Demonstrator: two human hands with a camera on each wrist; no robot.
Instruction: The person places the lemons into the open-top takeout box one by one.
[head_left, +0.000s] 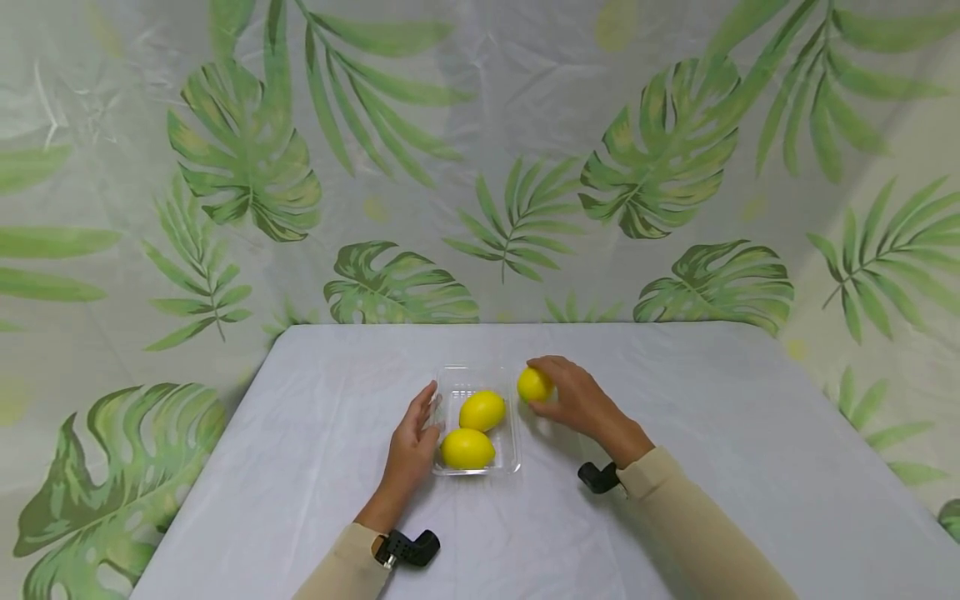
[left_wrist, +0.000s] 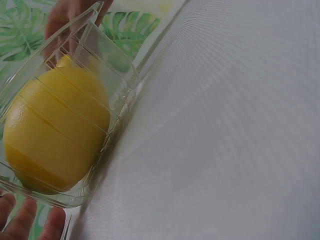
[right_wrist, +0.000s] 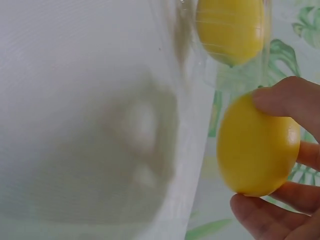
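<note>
A clear plastic tray point(head_left: 514, 462) stands on the table with two yellow lemons inside, the farther lemon point(head_left: 482, 411) touching or close to the nearer lemon point(head_left: 468, 449). My left hand point(head_left: 409, 446) is at the tray's left wall, its fingers fairly straight along the side; the fingertips point(left_wrist: 52, 225) show close to the plastic in the left wrist view. Just right of the tray, my right hand point(head_left: 576, 398) grips a third lemon point(right_wrist: 257, 145) between thumb and fingers. That lemon is held above the table, apart from the tray wall.
A white cloth covers the table point(head_left: 345, 358), whose far edge meets a leaf-printed backdrop point(head_left: 525, 125). Black wrist cameras are strapped on both forearms, the left one point(head_left: 408, 548) and the right one point(head_left: 597, 477), low over the cloth.
</note>
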